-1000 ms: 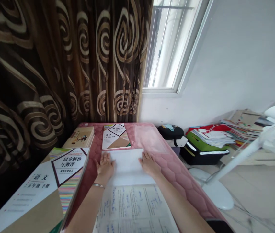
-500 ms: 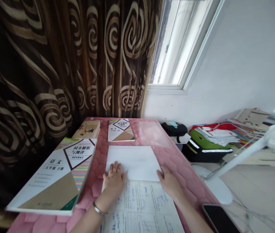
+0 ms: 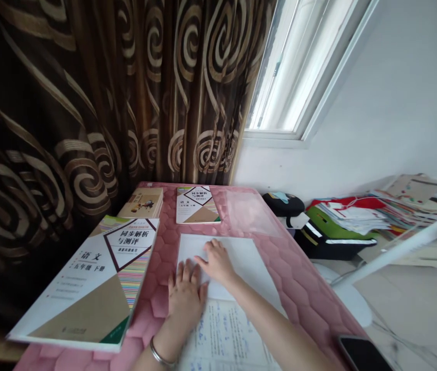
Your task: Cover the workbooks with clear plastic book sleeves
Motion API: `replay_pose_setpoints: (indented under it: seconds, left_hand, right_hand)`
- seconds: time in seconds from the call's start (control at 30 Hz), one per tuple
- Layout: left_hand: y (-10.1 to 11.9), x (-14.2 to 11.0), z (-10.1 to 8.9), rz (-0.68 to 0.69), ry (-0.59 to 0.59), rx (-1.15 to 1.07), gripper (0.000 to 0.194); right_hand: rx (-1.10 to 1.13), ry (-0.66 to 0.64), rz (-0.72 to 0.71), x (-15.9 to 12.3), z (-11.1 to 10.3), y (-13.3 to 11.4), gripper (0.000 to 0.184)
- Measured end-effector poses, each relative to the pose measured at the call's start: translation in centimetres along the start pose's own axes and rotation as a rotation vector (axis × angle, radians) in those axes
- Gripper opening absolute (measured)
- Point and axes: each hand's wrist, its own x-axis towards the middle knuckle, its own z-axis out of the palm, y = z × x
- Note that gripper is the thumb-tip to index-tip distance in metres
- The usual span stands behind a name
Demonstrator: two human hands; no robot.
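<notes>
Left hand is lying palm down, its fingers spread and gripping nothing, while the right hand is resting open just ahead of it, pinching nothing that I can see. Both are pressing on the left part of the white paper, which is lying over the top of the written page on the pink quilted cover. With the pressure gathering on one side, the far right corner is going unpinned and could be swinging askew if the hands push unevenly. The right forearm is crossing both papers, so its drag could be shifting or creasing them, the padding giving softly underneath.
</notes>
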Motion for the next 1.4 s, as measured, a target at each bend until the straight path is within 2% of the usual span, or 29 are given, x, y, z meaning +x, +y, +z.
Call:
replay_pose_setpoints:
  seconds: [0.07, 0.13, 0.27, 0.37, 0.5, 0.6, 0.67, 0.73, 0.8, 0.97, 1.07, 1.13, 1.2, 1.27, 1.33, 1.4]
  left_hand:
    - [0.0, 0.0, 0.3, 0.004, 0.014, 0.013, 0.050]
    - [-0.1, 0.1, 0.7, 0.003, 0.028, 0.025, 0.049]
    - [-0.5, 0.1, 1.5, 0.019, 0.049, 0.029, 0.050]
    - [-0.7, 0.0, 1.6, 0.026, 0.083, 0.012, 0.049]
    - [-0.6, -0.1, 1.3, -0.001, 0.114, -0.035, 0.050]
    - [-0.4, 0.0, 1.4, -0.026, 0.113, -0.057, 0.048]
    - [-0.4, 0.0, 1.6, -0.027, 0.119, -0.052, 0.045]
    - [-0.3, 0.0, 1.7, -0.021, 0.134, -0.041, 0.044]
    - [-0.4, 0.0, 1.8, -0.015, 0.149, -0.032, 0.045]
    - [-0.6, -0.1, 1.4, 0.000, 0.138, -0.029, 0.049]
    - [-0.6, 0.0, 0.9, -0.010, 0.101, -0.041, 0.047]
    - [-0.5, 0.0, 0.6, -0.015, 0.072, -0.037, 0.044]
    - [-0.4, 0.0, 0.3, -0.016, 0.047, -0.014, 0.042]
    - [-0.3, 0.1, 0.0, -0.013, 0.038, 0.018, 0.043]
    - [-0.3, 0.1, -0.3, 0.003, 0.050, 0.044, 0.044]
    - [-0.3, 0.0, -0.5, 0.023, 0.072, 0.062, 0.045]
  right_hand:
    - [0.026, -0.078, 0.001, 2.9, 2.0, -2.3, 0.044]
    - [0.030, -0.122, 0.042, 5.7, 3.4, -3.5, 0.045]
    - [0.011, -0.102, 0.170, 10.3, 4.5, -4.0, 0.045]
    - [-0.008, -0.042, 0.176, 11.5, 4.8, -4.0, 0.044]
    - [-0.035, 0.042, 0.079, 8.7, 5.2, -3.8, 0.047]
    - [-0.002, 0.005, -0.012, 5.4, 5.3, -3.3, 0.057]
    - [0.049, -0.045, -0.039, 4.3, 5.4, -2.9, 0.062]
    - [0.082, -0.082, -0.020, 4.6, 5.3, -2.7, 0.067]
    - [0.076, -0.091, 0.038, 6.4, 5.2, -2.8, 0.070]
    - [0.031, 0.012, 0.199, 11.0, 5.3, -4.2, 0.061]
    - [0.006, 0.076, 0.160, 10.5, 6.0, -5.1, 0.049]
    - [0.016, 0.063, 0.037, 8.9, 6.5, -4.9, 0.046]
    - [0.056, -0.007, -0.143, 6.8, 6.6, -3.7, 0.049]
    - [0.104, -0.119, -0.281, 4.7, 6.0, -1.5, 0.052]
    - [0.121, -0.211, -0.312, 2.4, 4.7, 1.7, 0.054]
    - [0.109, -0.249, -0.270, 0.1, 2.8, 5.3, 0.055]
